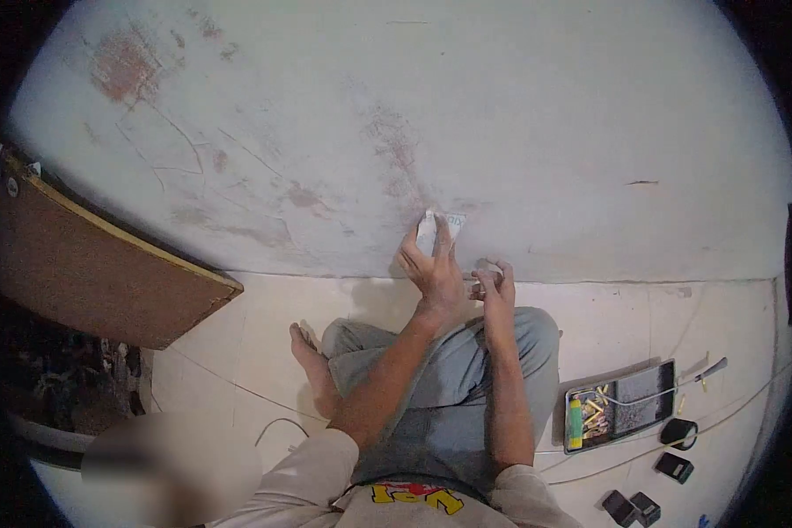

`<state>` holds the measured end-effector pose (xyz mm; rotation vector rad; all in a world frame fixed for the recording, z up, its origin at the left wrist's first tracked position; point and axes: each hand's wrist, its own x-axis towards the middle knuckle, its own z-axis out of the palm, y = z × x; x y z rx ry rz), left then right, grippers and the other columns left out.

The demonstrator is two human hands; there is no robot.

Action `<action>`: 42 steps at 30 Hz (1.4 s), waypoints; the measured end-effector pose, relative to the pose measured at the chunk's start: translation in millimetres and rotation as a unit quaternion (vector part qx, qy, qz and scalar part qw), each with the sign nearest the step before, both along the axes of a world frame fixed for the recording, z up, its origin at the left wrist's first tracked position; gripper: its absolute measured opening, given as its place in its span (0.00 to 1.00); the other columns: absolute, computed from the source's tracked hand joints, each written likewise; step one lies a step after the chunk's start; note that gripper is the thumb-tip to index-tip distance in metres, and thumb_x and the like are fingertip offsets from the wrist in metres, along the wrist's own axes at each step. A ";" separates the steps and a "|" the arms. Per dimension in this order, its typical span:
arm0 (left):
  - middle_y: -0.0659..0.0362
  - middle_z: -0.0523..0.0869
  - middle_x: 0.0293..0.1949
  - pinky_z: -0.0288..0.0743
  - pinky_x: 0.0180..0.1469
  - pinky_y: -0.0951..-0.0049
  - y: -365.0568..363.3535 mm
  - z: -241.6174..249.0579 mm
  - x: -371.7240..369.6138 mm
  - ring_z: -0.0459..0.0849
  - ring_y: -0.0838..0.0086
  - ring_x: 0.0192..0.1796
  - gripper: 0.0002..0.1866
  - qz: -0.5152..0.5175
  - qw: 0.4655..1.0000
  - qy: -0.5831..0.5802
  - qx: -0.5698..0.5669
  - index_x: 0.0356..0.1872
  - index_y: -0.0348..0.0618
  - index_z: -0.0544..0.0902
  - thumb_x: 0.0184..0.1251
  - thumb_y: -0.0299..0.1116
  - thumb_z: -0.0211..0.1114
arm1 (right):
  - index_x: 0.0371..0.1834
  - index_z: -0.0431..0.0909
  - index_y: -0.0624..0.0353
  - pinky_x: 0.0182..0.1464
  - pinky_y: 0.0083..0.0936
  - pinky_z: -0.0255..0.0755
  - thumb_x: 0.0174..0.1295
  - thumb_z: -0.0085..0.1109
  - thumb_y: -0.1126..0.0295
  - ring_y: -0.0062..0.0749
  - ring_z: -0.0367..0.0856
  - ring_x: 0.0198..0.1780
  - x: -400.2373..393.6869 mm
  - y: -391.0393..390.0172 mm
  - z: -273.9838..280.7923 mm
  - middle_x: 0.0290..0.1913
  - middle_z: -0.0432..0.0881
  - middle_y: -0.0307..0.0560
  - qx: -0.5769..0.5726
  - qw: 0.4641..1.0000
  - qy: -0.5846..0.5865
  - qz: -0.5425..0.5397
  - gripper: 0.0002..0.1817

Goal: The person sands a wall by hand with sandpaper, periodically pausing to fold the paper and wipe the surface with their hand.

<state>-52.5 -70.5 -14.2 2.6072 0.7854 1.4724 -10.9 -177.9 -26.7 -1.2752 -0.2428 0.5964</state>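
Note:
My left hand (433, 271) pinches a piece of sandpaper (450, 227), its pale back printed with blue lettering, and presses it to the low part of the wall (546, 132). Reddish scuffed patches (394, 145) mark the plaster just above it. My right hand (496, 289) hovers beside my left wrist, over my lap, its fingers loosely bent and apart. Nothing I can make out lies in it.
A brown wooden board (106, 255) leans at left above a dark heap. On the tiled floor (273, 308) at right sits a black tray (620, 414) holding small brass-coloured pieces and a green-yellow tube. Small black boxes (674, 467) and a cable lie nearby.

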 end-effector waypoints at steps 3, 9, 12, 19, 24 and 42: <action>0.40 0.62 0.54 0.56 0.54 0.54 4.6 40.6 13.4 0.63 0.51 0.51 0.27 0.006 1.000 -0.014 0.021 0.67 0.42 0.67 0.65 0.26 0.56 | 0.58 0.64 0.63 0.40 0.25 0.71 0.65 0.53 0.68 0.27 0.74 0.36 2.8 -1.7 -0.6 0.44 0.75 0.50 -0.006 1.000 0.021 0.019 0.20; 0.41 0.62 0.54 0.54 0.55 0.54 18.4 112.9 32.6 0.63 0.52 0.52 0.27 0.003 0.985 -0.111 0.128 0.68 0.43 0.66 0.68 0.29 0.54 | 0.57 0.65 0.62 0.38 0.24 0.71 0.65 0.54 0.68 0.27 0.74 0.35 1.7 1.9 -2.8 0.41 0.75 0.49 -0.010 1.000 0.017 0.005 0.19; 0.41 0.61 0.55 0.54 0.55 0.53 15.1 51.7 17.6 0.62 0.50 0.54 0.27 -0.009 0.995 -0.065 0.069 0.69 0.44 0.64 0.68 0.29 0.54 | 0.57 0.65 0.62 0.37 0.24 0.71 0.65 0.54 0.68 0.27 0.74 0.35 2.7 3.2 -2.8 0.41 0.75 0.49 -0.004 1.000 0.011 0.002 0.19; 0.40 0.60 0.55 0.54 0.55 0.54 10.6 33.7 19.5 0.61 0.52 0.53 0.27 0.005 0.998 -0.035 0.051 0.70 0.43 0.63 0.69 0.29 0.52 | 0.57 0.65 0.61 0.38 0.23 0.70 0.66 0.53 0.67 0.26 0.73 0.35 0.9 0.2 0.6 0.40 0.75 0.47 0.001 1.000 0.022 0.005 0.19; 0.40 0.60 0.54 0.54 0.55 0.54 23.9 116.5 34.9 0.62 0.53 0.52 0.26 -0.003 0.989 -0.099 0.112 0.69 0.42 0.64 0.70 0.30 0.52 | 0.57 0.65 0.61 0.38 0.22 0.70 0.66 0.54 0.68 0.25 0.73 0.35 0.0 1.6 4.7 0.39 0.75 0.45 0.003 1.000 0.019 0.001 0.19; 0.41 0.60 0.55 0.52 0.58 0.53 25.2 152.3 43.5 0.60 0.52 0.55 0.26 -0.001 0.977 -0.158 0.144 0.70 0.43 0.63 0.72 0.33 0.50 | 0.44 0.78 0.68 0.48 0.29 0.72 0.64 0.53 0.64 0.35 0.78 0.43 5.7 -0.7 -36.5 0.48 0.80 0.54 -0.117 0.978 -0.062 0.159 0.16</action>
